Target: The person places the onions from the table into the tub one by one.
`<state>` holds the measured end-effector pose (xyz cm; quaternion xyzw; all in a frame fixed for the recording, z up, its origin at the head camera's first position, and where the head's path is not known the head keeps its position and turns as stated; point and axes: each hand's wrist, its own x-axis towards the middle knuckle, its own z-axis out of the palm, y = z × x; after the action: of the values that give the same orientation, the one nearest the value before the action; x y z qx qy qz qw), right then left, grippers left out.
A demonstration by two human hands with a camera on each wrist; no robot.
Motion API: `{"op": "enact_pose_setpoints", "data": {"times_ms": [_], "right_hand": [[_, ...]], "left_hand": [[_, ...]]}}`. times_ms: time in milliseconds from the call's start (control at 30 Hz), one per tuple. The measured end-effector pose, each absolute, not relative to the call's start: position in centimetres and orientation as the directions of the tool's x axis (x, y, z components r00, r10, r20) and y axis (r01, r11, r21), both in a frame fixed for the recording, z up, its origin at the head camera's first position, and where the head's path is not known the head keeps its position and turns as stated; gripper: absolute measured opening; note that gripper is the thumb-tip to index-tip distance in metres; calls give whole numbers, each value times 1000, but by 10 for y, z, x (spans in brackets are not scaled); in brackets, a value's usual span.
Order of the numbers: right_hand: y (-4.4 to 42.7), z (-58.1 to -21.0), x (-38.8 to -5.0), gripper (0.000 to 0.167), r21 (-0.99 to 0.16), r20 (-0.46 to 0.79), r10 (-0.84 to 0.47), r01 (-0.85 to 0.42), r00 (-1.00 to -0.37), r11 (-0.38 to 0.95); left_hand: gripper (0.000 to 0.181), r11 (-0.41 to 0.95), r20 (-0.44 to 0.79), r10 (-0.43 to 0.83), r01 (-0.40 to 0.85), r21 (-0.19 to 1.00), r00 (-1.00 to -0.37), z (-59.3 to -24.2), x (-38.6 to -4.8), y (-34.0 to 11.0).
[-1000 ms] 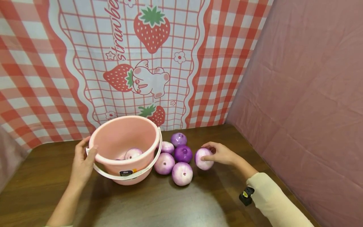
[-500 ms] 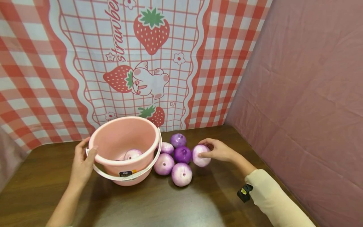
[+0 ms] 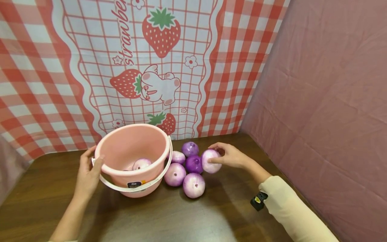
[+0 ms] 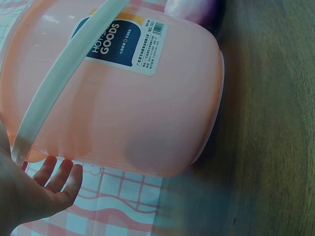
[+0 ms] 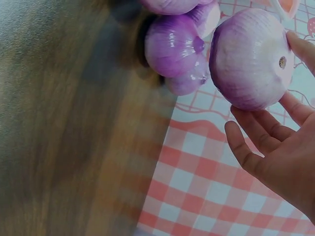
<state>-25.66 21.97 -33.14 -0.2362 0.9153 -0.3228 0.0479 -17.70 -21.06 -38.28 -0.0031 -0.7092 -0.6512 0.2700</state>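
Right hand [image 3: 229, 157] in wide grip round a pale onion [image 3: 208, 163], left hand [image 3: 88, 175] in thumb-over grip on the bucket rim [image 3: 133, 172].

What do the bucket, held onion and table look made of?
Bucket: likely molded plastic; smooth, semi-gloss pink. Held onion: natural skin or plastic imitation, unclear; fine-streaked purple-white surface with sheen. Table: wood or wood-look laminate; brown grain, satin reflection.

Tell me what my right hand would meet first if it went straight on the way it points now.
Probably the dark purple onion, just beyond the pale onion your right hand holds; the held one looks raised, so it might pass over instead.
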Motion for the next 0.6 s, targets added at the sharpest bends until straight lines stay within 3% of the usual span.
{"op": "enact_pose_setpoints", "data": {"times_ms": [600], "right_hand": [[203, -315, -260, 52, -620, 105, -480, -435, -871, 653]], "left_hand": [[37, 144, 381, -344, 353, 925, -858, -382, -176, -210]]}}
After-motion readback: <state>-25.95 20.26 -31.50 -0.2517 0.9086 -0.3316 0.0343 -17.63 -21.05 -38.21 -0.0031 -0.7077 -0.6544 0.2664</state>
